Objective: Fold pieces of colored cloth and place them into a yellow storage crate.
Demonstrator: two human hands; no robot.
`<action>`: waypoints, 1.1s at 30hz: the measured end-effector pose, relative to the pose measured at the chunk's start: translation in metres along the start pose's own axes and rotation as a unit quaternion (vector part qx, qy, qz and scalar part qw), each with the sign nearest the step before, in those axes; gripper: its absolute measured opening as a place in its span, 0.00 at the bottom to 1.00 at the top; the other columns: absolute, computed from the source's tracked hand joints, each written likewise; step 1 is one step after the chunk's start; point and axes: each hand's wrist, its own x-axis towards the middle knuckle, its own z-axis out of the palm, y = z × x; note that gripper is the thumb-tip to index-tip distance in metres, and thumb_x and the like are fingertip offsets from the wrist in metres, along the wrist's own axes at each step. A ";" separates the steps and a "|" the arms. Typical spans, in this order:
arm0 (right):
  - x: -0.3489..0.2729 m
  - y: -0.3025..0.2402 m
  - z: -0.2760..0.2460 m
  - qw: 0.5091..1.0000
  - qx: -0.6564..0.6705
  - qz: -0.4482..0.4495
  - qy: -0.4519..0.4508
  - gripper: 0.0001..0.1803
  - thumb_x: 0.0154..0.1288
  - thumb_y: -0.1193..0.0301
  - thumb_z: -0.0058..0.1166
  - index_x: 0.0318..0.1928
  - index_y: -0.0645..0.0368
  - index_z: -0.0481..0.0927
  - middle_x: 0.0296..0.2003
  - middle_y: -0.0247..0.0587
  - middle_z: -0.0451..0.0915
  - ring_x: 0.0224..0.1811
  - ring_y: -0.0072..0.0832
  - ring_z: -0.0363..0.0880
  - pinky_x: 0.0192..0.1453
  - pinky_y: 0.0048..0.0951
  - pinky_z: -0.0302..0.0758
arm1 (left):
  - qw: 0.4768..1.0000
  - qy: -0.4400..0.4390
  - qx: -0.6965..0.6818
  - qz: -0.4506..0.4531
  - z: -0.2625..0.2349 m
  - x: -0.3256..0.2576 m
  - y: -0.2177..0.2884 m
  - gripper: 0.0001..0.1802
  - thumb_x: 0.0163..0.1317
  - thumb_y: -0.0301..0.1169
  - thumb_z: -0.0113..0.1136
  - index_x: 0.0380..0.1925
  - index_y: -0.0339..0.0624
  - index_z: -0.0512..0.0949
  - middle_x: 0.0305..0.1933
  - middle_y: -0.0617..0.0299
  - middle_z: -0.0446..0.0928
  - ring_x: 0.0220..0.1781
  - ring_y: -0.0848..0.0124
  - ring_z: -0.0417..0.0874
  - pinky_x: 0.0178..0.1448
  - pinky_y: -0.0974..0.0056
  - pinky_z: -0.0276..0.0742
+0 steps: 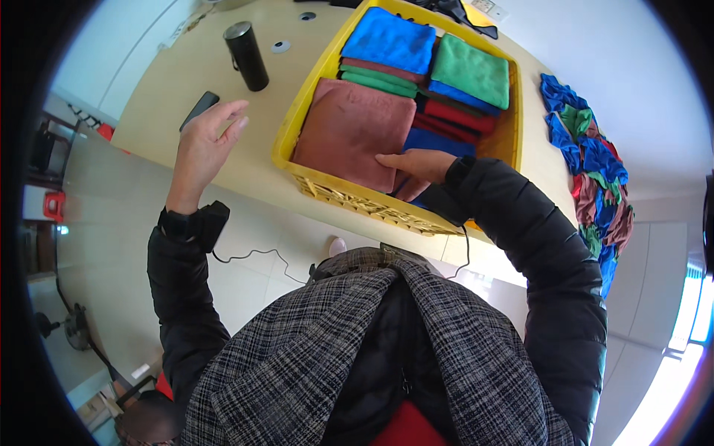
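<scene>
A yellow plastic crate holds stacks of folded cloths. At its near left corner lies a folded brown cloth. My right hand grips that cloth's near right edge, thumb on top and the fingers partly hidden underneath. My left hand is raised over the table left of the crate, fingers apart and holding nothing. Behind the brown cloth is a stack topped by a blue cloth. A green cloth tops the far right stack, with red cloths nearer to me.
The crate stands on a pale table. A black flask and a dark phone-like object are left of it. Right of it lies a heap of loose blue, green, brown and red cloths. Thin cables run from both wrists.
</scene>
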 end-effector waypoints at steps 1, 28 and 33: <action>-0.014 -0.004 -0.002 0.994 -0.095 0.021 0.053 0.27 0.75 0.49 0.49 0.58 0.60 0.76 0.53 0.45 0.82 0.43 0.35 0.86 0.48 0.33 0.82 | 1.000 -0.003 -0.004 0.012 0.000 0.003 0.010 0.14 0.66 0.30 0.63 0.49 0.35 0.80 0.45 0.50 0.84 0.45 0.59 0.85 0.50 0.62 0.79; 0.093 0.321 -0.338 0.892 0.210 -0.117 0.381 0.30 0.58 0.45 0.67 0.46 0.59 0.84 0.35 0.41 0.86 0.34 0.30 0.85 0.41 0.29 0.81 | 0.994 -0.064 -0.004 -0.083 0.120 -0.018 0.116 0.06 0.67 0.25 0.60 0.41 0.33 0.81 0.35 0.60 0.80 0.37 0.73 0.79 0.45 0.69 0.75; 0.086 0.341 -0.366 0.828 0.508 -0.182 0.153 0.22 0.61 0.53 0.68 0.45 0.58 0.84 0.39 0.43 0.88 0.33 0.32 0.87 0.38 0.29 0.84 | 0.995 -0.067 -0.021 -0.076 0.138 0.001 0.125 0.07 0.67 0.26 0.61 0.41 0.33 0.81 0.36 0.60 0.80 0.38 0.72 0.79 0.46 0.69 0.75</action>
